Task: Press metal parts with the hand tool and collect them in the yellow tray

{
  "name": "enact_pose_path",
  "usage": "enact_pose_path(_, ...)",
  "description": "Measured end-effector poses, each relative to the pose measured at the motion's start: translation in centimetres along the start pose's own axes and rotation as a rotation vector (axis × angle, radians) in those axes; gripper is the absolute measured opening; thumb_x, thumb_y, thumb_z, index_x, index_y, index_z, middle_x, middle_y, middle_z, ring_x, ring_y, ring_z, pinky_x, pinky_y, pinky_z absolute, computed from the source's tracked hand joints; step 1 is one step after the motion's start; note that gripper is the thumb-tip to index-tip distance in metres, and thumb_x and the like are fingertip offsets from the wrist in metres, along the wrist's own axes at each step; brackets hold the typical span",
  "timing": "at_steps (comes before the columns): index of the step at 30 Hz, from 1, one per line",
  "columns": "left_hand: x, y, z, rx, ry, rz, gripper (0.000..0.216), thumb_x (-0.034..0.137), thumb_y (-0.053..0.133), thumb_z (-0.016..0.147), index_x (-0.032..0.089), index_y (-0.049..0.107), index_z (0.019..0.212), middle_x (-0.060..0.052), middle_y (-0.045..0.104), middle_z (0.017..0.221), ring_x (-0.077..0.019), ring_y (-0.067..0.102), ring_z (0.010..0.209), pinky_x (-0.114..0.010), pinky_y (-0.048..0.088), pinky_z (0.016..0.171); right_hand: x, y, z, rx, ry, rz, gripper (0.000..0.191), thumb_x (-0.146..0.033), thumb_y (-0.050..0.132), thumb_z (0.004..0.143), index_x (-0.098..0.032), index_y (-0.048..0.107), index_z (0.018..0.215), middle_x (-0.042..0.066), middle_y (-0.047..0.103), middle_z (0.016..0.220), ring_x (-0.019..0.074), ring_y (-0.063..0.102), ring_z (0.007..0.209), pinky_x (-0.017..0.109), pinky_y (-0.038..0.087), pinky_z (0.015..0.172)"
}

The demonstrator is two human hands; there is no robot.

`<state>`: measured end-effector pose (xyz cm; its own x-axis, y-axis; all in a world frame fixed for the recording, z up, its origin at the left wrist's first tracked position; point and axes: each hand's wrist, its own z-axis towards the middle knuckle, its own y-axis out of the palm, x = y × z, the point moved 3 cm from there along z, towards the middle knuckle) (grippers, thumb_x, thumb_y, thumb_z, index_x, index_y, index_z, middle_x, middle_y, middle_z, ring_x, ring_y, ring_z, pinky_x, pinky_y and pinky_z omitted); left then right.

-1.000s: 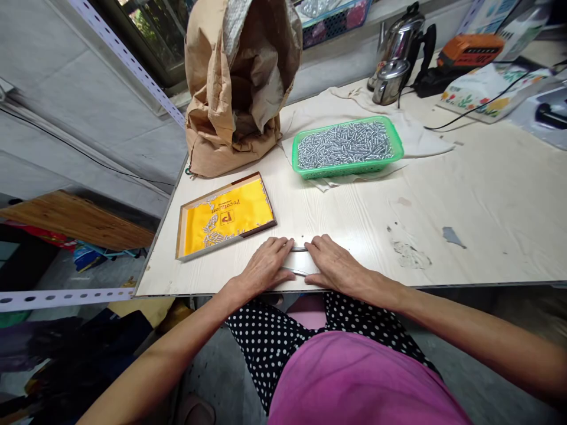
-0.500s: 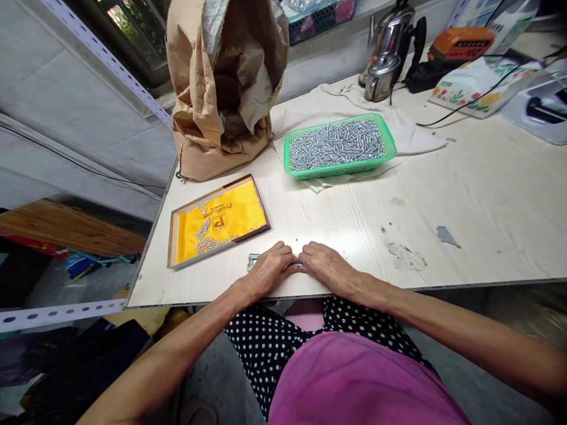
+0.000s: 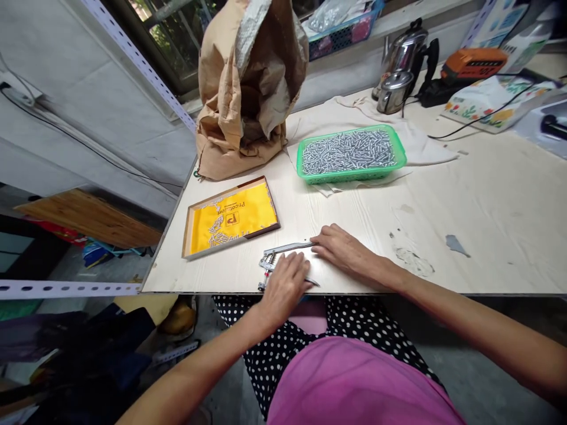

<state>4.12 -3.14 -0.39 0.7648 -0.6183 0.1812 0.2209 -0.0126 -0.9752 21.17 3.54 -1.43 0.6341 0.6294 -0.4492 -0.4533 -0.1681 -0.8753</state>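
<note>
A grey metal plier-like tool (image 3: 293,247) with two long handles lies near the table's front edge, its handles spread apart. A small spring and a red spot show at its head on the left. My left hand (image 3: 286,284) is over the lower handle, fingers curled down on it, and hides part of the tool. With its fingertips, my right hand (image 3: 339,248) grips the free end of the upper handle. Just beyond is a shallow box (image 3: 186,239) with a yellow printed lining and small silver metal pieces along its near and left sides.
A green plastic basket (image 3: 354,176) full of small silver metal pieces stands on a white cloth (image 3: 432,152). A big brown paper sack (image 3: 221,127) is at the back left. Metal pots (image 3: 394,91), an orange battery (image 3: 473,64) and a tissue pack (image 3: 481,106) stand at the back right.
The tool's handles were together under both hands and are now apart. My hands have separated, the right moving up and away with the upper handle. The view has shifted slightly.
</note>
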Motion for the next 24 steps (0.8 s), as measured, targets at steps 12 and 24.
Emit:
enact_pose_path(12,1.4,0.7,-2.9,0.108,-0.027,-0.168,0.043,0.039,0.050,0.095,0.015,0.050,0.131,-0.014,0.056,0.135,-0.0265,0.047,0.132,-0.049,0.042,0.108,2.2,1.0,5.6,-0.041,0.116,-0.257,0.015,-0.022,0.053,0.092,-0.017,0.064,0.082,0.007,0.064,0.089,0.0203,0.049,0.084,0.031,0.024,0.066)
enact_pose_path(24,-7.8,-3.6,-3.8,-0.375,-0.810,-0.064,0.023,0.042,0.065,0.080,0.020,0.068,0.074,-0.005,0.067,0.089,-0.0212,0.061,0.088,-0.027,0.044,0.070,1.4,2.0,5.0,-0.041,0.094,-0.312,0.016,-0.011,0.046,0.091,-0.016,0.060,0.087,0.009,0.060,0.090,0.0197,0.047,0.081,0.031,0.024,0.065)
